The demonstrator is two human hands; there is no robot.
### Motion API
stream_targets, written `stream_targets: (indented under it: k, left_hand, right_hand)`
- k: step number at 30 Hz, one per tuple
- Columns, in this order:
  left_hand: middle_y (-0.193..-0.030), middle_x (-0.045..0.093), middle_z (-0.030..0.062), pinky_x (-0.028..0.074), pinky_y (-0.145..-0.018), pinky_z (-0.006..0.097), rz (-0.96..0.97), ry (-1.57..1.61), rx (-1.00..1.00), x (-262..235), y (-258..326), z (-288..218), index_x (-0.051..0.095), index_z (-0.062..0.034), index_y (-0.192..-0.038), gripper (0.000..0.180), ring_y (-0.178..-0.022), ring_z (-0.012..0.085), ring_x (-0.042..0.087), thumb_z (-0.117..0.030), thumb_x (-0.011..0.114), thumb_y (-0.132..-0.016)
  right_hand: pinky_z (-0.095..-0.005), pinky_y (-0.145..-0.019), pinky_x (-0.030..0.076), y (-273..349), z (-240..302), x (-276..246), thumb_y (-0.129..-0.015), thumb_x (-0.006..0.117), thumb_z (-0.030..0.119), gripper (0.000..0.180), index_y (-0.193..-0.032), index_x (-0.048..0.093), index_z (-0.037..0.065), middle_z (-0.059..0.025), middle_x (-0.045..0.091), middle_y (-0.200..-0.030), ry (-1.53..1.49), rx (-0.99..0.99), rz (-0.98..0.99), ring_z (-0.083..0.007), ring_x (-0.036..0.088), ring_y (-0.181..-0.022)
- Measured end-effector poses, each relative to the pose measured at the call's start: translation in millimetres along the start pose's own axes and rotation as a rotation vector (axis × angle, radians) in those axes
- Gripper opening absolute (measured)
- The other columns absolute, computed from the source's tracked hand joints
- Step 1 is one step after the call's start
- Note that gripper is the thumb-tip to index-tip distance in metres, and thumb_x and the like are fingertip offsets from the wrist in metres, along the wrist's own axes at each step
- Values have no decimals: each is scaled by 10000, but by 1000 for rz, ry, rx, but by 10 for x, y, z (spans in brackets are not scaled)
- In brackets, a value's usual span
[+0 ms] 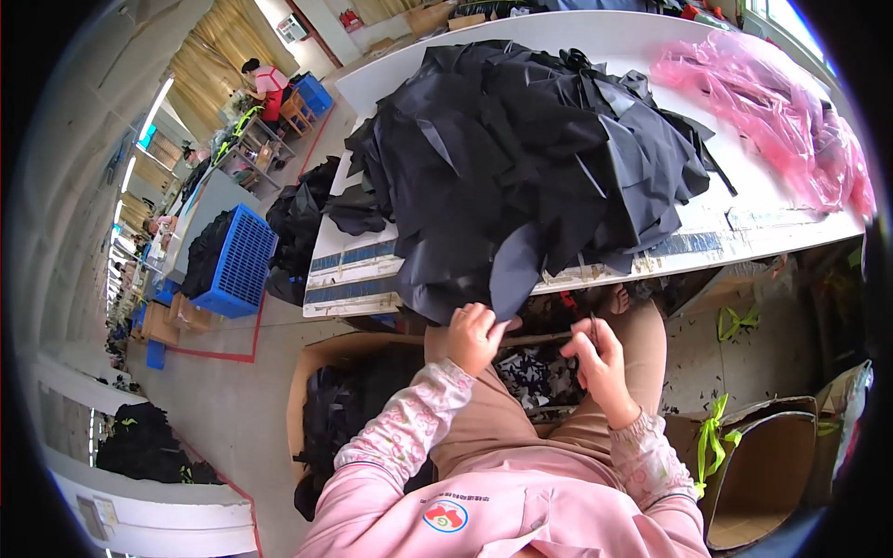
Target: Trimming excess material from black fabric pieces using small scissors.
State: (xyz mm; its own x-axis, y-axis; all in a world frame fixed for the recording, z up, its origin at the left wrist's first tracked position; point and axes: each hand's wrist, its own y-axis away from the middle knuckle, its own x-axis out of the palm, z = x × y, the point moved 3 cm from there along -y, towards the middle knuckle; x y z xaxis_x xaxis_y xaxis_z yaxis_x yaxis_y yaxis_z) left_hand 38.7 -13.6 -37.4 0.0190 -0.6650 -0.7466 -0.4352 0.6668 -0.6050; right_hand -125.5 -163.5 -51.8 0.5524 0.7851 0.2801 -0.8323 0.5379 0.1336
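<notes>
A big heap of thin black fabric pieces (521,149) covers the middle of the white table (372,293). Several pieces hang over its near edge. My left hand (474,339) is closed, pinching the lower edge of one hanging black fabric piece (514,274) between thumb and fingers. To the right of it, above my lap, my right hand (600,361) is curled with the fingers bent. A small, thin dark tool (593,325) shows at its fingertips; most of it is hidden in the hand. The right hand is apart from the fabric.
Crumpled pink plastic film (767,116) lies at the table's right. A cardboard box (302,391) of black pieces stands by my left leg, an open carton (763,484) at my right. A blue crate (237,265) sits farther left; another person (270,88) works far back.
</notes>
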Motion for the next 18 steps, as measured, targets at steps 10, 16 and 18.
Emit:
stream_targets:
  k: [10, 16, 18]
  left_hand:
    - [-781, 554, 101, 415, -658, 408, 102, 257, -6, 259, 353, -420, 580, -47, -796, 167, -730, 300, 543, -81, 723, -716]
    - [-918, 603, 81, 480, -728, 297, 188, 773, -195, -71, 318, -428, 648, -41, -975, 154, -822, 187, 596, -121, 677, -847]
    - [-1011, 593, 82, 468, -793, 292, 72, 754, -289, -179, 165, -262, 624, -25, -1050, 197, -912, 168, 578, -116, 637, -875]
  right_hand:
    - [-208, -626, 456, -309, -338, 390, -813, 703, 23, 334, -1113, 557, 31, 1, 584, -790, 30, -37, -57, -60, 533, -705]
    - [-179, -616, 402, -153, -20, 82, -859, 627, -34, 80, -886, 581, 25, 46, 558, -766, 3, -152, -57, -17, 478, -703]
    - [-176, -634, 414, -63, 242, 11, -873, 614, -41, 76, -858, 570, 20, 52, 556, -763, -40, -207, 23, -15, 484, -711]
